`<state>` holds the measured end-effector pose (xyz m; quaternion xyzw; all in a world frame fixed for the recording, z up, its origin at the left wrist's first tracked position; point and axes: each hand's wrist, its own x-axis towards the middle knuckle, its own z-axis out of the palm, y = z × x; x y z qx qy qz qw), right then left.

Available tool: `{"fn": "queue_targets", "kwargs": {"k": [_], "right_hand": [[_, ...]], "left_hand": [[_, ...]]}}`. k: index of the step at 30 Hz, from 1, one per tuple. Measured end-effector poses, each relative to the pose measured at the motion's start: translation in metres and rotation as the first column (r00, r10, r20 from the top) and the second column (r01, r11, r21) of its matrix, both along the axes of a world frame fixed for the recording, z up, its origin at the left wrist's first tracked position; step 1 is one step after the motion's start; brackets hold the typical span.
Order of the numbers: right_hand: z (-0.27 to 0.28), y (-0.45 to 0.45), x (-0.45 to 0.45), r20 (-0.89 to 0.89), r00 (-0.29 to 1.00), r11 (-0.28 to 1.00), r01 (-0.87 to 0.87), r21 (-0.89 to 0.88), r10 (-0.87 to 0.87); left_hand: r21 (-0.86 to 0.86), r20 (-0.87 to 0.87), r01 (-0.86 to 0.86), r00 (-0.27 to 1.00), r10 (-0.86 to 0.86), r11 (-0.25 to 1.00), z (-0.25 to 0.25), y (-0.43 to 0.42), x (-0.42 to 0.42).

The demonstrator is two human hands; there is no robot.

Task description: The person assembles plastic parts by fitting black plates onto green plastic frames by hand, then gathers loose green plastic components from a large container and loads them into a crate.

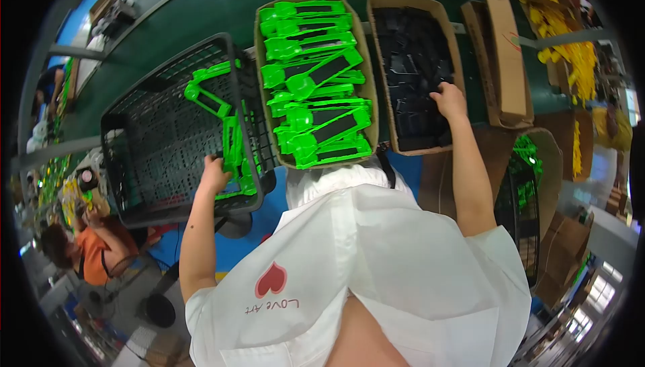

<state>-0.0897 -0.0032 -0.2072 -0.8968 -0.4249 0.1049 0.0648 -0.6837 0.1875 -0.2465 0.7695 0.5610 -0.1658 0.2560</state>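
My left hand [214, 176] reaches into a black plastic crate [228, 48], fingers curled beside several bright green plastic parts [232, 140] near the crate's right wall. Whether it grips one of them is hidden. My right hand [451, 102] is over the right side of a cardboard box [392, 140] of black plastic pieces [410, 51]. Its thumb and fingers are drawn together, and what they pinch blends into the dark pieces. Between the hands, another cardboard box [259, 98] holds a stack of green parts with black strips [316, 78].
The boxes and crate rest along a dark green work surface [195, 7]. Folded cardboard [505, 58] stands right of the black pieces. Beyond it hang yellow parts [574, 71], and a black crate [517, 226] is lower right. A person in orange [101, 253] sits at the left.
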Motion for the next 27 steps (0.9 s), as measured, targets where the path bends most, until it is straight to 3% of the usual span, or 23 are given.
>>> {"fn": "queue_targets", "kwargs": {"k": [1, 3, 4, 5, 6, 7, 9, 11, 12, 13, 15, 17, 18, 23, 27], "right_hand": [[-0.006, 0.000, 0.005, 0.047, 0.997, 0.985, -0.066, 0.159, 0.060], [-0.020, 0.005, 0.016, 0.162, 0.986, 0.938, -0.018, 0.347, -0.041], [0.002, 0.013, 0.001, -0.290, 0.939, 0.876, 0.292, 0.384, -0.186], [0.034, 0.017, -0.012, -0.683, 0.677, 0.776, 0.575, 0.258, -0.275], [0.042, 0.017, -0.018, -0.725, 0.649, 0.812, 0.538, 0.227, -0.228], [0.050, 0.017, -0.021, -0.761, 0.621, 0.843, 0.499, 0.201, -0.186], [0.076, 0.024, -0.047, -0.784, 0.620, 0.934, 0.288, 0.209, -0.016], [0.083, 0.028, -0.068, -0.761, 0.621, 0.956, 0.061, 0.286, 0.188], [0.102, 0.033, -0.089, -0.795, 0.566, 0.959, 0.027, 0.281, 0.217], [0.126, 0.039, -0.111, -0.827, 0.506, 0.960, -0.010, 0.279, 0.246], [0.147, 0.044, -0.141, -0.834, 0.433, 0.938, -0.093, 0.334, 0.340], [0.157, 0.043, -0.162, -0.762, 0.480, 0.900, -0.202, 0.386, 0.435], [0.164, 0.043, -0.171, -0.791, 0.467, 0.919, -0.190, 0.345, 0.394], [0.160, 0.039, -0.194, -0.920, 0.333, 0.978, -0.049, 0.202, 0.207], [0.146, 0.036, -0.205, -0.900, 0.373, 0.974, -0.068, 0.218, 0.227]], "left_hand": [[0.024, -0.033, -0.011, 0.999, 0.012, 1.000, -0.001, -0.007, 0.000], [0.182, 0.033, -0.032, 0.999, 0.026, 0.983, -0.015, -0.014, -0.010], [0.204, 0.118, -0.176, 0.981, 0.155, 0.963, -0.002, -0.012, -0.007], [0.214, 0.204, -0.311, 0.941, 0.269, 0.926, 0.021, -0.008, 0.000], [0.212, 0.295, -0.434, 0.883, 0.366, 0.876, 0.041, -0.007, 0.005], [0.380, 0.407, -0.442, 0.869, 0.283, 0.813, 0.053, -0.008, 0.008], [0.029, 0.734, -0.728, 0.481, 0.479, 0.685, 0.085, -0.011, 0.028], [-0.146, 0.849, -0.705, 0.270, 0.454, 0.694, 0.119, -0.019, 0.067], [-0.232, 0.884, -0.677, 0.152, 0.441, 0.698, 0.131, -0.024, 0.086], [-0.324, 0.846, -0.619, 0.150, 0.512, 0.715, 0.137, -0.028, 0.100], [-0.541, 0.765, -0.338, 0.181, 0.618, 0.770, 0.149, -0.038, 0.129], [-0.670, 0.687, -0.140, 0.255, 0.681, 0.729, 0.153, -0.045, 0.153], [-0.626, 0.713, -0.093, 0.334, 0.617, 0.774, 0.150, -0.047, 0.161], [-0.687, 0.677, 0.038, 0.393, 0.622, 0.725, 0.156, -0.055, 0.172], [-0.678, 0.680, 0.067, 0.436, 0.590, 0.732, 0.153, -0.059, 0.169]]}}
